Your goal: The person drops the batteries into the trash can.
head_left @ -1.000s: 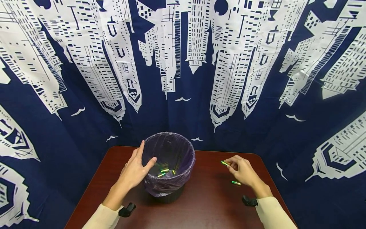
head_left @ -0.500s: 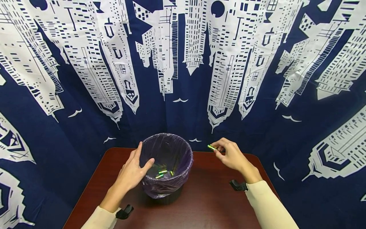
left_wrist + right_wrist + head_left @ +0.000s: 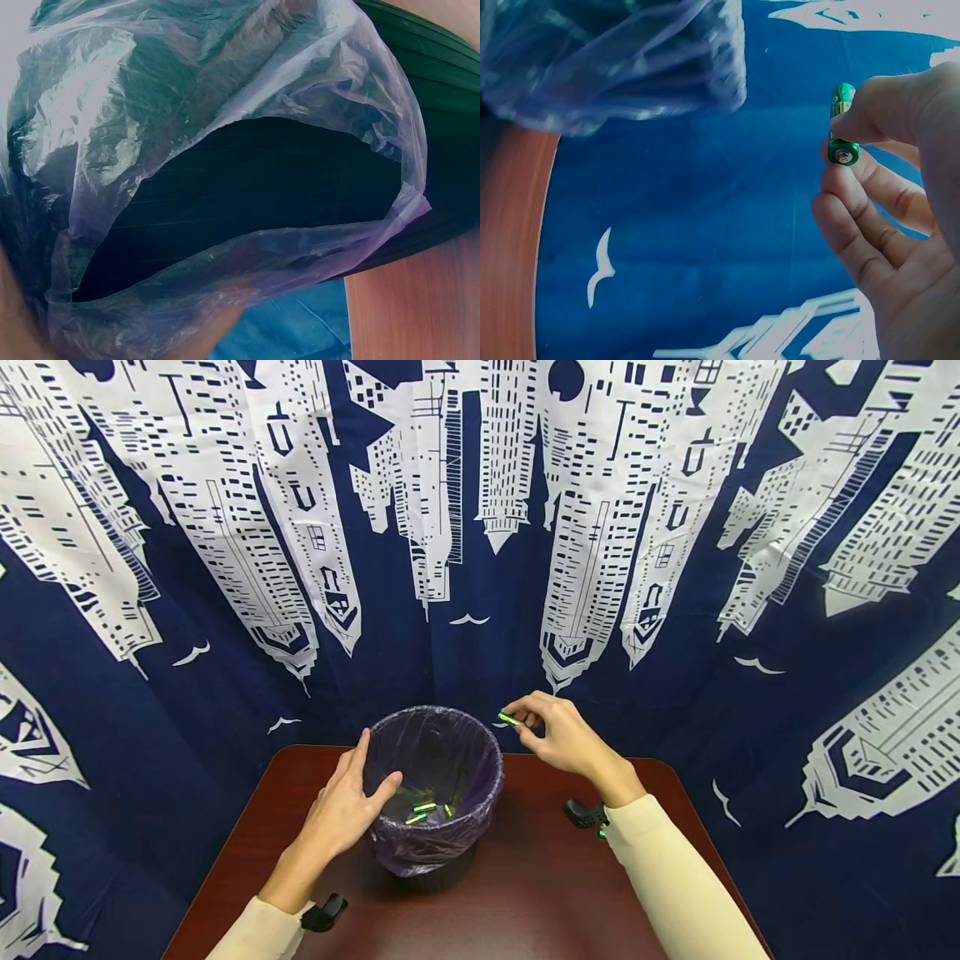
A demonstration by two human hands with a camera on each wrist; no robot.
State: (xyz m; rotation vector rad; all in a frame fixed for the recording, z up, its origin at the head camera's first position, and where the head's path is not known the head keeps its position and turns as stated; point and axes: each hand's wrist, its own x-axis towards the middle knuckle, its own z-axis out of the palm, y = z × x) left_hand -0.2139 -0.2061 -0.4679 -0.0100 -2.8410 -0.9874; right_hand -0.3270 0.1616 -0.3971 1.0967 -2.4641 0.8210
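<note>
In the head view my right hand (image 3: 555, 732) pinches a green and gold battery (image 3: 510, 718) between thumb and fingers, just right of the bin's rim and above it. The right wrist view shows that battery (image 3: 844, 152) end on, its spring-like metal end towards the camera. My left hand (image 3: 341, 802) rests against the left side of the bin (image 3: 435, 864), fingers extended, with the thumb over the rim. A thin purple bag (image 3: 491, 802) lines the bin and folds over its edge. Several batteries (image 3: 423, 807) lie inside at the bottom.
Another green battery (image 3: 602, 833) lies on the red-brown table (image 3: 525, 893), mostly hidden by the right wrist's black strap (image 3: 585, 814). A navy curtain (image 3: 420, 652) with white buildings hangs behind the table and at both sides.
My right hand has lifted the battery from the table's right side and carried it left and up to near the bin's rim. The left hand keeps its place on the bin.
</note>
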